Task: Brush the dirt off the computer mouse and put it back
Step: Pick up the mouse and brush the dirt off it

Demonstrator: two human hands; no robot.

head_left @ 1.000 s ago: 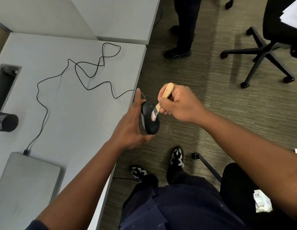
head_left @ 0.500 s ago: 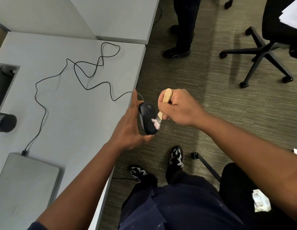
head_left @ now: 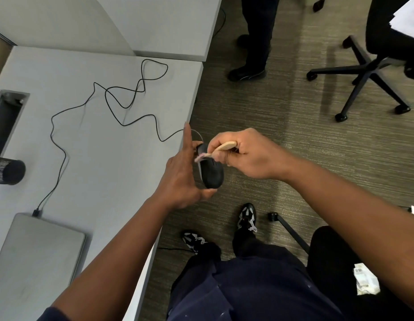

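My left hand (head_left: pixel 180 174) holds a black wired computer mouse (head_left: pixel 210 171) in the air just past the desk's right edge, thumb under it and index finger pointing straight up. My right hand (head_left: pixel 245 154) grips a small brush with a pale wooden handle (head_left: pixel 227 145). Its pinkish bristles (head_left: pixel 200 157) lie against the front end of the mouse. The mouse's black cable (head_left: pixel 113 107) trails in loops across the grey desk (head_left: pixel 104 163) to a plug at the laptop.
A closed grey laptop (head_left: pixel 37 258) lies at the desk's near left. A black mesh cup (head_left: pixel 7 171) and a cable slot (head_left: pixel 5 114) are at the left edge. Another person's legs (head_left: pixel 257 35) and an office chair base (head_left: pixel 368 68) stand on the carpet.
The brush has swung from upright to nearly level, and its bristles have moved from the mouse's middle up to its front end. My left hand tilted the mouse slightly.
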